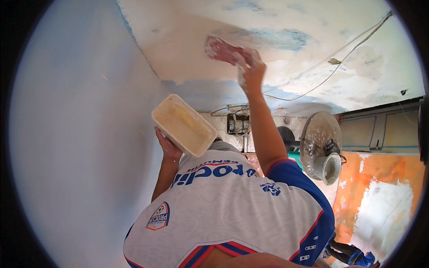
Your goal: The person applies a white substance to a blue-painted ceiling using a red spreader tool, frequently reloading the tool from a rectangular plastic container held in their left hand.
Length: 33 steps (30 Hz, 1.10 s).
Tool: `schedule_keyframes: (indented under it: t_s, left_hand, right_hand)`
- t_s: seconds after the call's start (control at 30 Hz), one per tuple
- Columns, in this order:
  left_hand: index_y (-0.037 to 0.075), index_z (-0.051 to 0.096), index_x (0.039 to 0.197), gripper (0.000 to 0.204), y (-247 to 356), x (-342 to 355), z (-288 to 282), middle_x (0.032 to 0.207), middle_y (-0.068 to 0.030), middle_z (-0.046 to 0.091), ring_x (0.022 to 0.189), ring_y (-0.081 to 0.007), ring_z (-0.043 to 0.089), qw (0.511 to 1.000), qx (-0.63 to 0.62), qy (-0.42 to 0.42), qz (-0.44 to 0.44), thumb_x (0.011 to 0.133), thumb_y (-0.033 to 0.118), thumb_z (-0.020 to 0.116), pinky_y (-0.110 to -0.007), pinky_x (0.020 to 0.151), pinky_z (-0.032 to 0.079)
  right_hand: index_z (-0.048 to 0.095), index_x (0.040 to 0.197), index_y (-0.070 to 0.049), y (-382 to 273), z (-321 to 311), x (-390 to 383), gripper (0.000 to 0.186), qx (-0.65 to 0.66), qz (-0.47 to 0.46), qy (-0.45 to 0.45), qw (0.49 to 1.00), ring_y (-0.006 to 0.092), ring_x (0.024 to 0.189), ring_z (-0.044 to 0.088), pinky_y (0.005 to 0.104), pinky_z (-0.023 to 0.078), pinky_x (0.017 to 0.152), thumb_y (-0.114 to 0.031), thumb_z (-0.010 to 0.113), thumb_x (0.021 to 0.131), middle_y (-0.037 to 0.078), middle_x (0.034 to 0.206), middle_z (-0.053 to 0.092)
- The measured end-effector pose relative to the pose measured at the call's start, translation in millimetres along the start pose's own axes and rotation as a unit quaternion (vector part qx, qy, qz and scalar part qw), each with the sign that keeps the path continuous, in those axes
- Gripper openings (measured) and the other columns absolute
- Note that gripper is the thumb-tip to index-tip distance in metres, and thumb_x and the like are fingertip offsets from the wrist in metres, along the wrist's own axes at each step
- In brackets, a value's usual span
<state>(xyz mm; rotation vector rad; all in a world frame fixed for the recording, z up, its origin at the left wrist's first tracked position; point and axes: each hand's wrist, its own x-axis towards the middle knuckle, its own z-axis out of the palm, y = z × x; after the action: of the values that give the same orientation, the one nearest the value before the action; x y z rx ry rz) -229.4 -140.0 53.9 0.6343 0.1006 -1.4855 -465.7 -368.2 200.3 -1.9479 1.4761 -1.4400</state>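
My left hand (167,145) is wrapped round the near side of a cream rectangular plastic tub (203,142), tilted so its inside shows. A pale yellowish smear lies on the tub's inner floor. Up at the patchy wall (178,49), my right hand (251,67) grips a flat red spreader (222,50) coated with white paste. The spreader lies close against the wall, left of a bare blue patch; motion blurs it, so its exact kind is unclear. White paste also coats my right fingers.
A thin cable (319,85) runs across the patchy wall. Right of my arm stand a round speckled tabletop (313,134) and a grey bucket (331,169). A smooth blue wall (85,134) rises at left. Another person (357,257) is at the lower right, near an orange wall (375,167).
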Motion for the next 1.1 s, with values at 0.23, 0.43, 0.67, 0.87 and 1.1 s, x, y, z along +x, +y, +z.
schedule_keyframes:
  t_s: [0.23,0.43,0.67,0.87,1.1]
  left_hand:
    - [0.017,0.037,0.154,0.082,-10,2,37,0.153,-0.0093,0.045,0.138,-0.0309,0.046,1.0,0.015,0.019,0.011,0.096,0.075,0.034,-0.047,0.114,0.04]
    - [0.017,0.036,0.155,0.081,-35,33,58,0.154,-0.0088,0.044,0.139,-0.0309,0.045,0.999,0.002,-0.039,0.018,0.097,0.074,0.032,-0.047,0.115,0.039]
    - [0.017,0.036,0.155,0.08,-62,20,66,0.154,-0.0089,0.044,0.139,-0.0308,0.045,0.998,0.026,-0.025,0.045,0.098,0.072,0.031,-0.047,0.114,0.039]
    - [0.017,0.036,0.155,0.081,-69,20,66,0.154,-0.0089,0.045,0.139,-0.0311,0.045,0.998,0.032,-0.045,0.012,0.098,0.073,0.029,-0.047,0.115,0.039]
    - [0.018,0.037,0.155,0.081,-58,20,83,0.154,-0.009,0.045,0.139,-0.0318,0.045,0.996,0.055,0.014,0.07,0.097,0.073,0.029,-0.048,0.115,0.038]
  right_hand:
    - [0.068,0.104,0.003,75,-174,51,0.023,0.117,0.013,0.287,0.951,0.0199,0.096,0.066,0.0353,0.054,0.085,-0.018,0.063,0.097,0.012,0.106,0.07]
    - [0.07,0.114,0.0,18,-28,15,0.022,0.186,0.075,-0.016,0.98,0.0163,0.092,0.068,0.0319,0.055,0.085,-0.01,0.064,0.096,0.01,0.104,0.072]
    - [0.068,0.109,0.002,86,-182,55,0.017,0.223,-0.013,0.301,0.927,0.0177,0.087,0.069,0.0312,0.057,0.08,-0.009,0.065,0.097,0.011,0.1,0.073]
    - [0.072,0.114,-0.003,30,-39,18,0.026,0.115,-0.006,0.001,0.993,0.02,0.088,0.071,0.0314,0.055,0.08,-0.018,0.072,0.093,0.013,0.104,0.074]
    - [0.065,0.108,0.004,103,-179,58,0.018,0.095,0.015,0.323,0.942,0.0202,0.095,0.069,0.0311,0.059,0.082,-0.008,0.068,0.095,0.014,0.104,0.071]
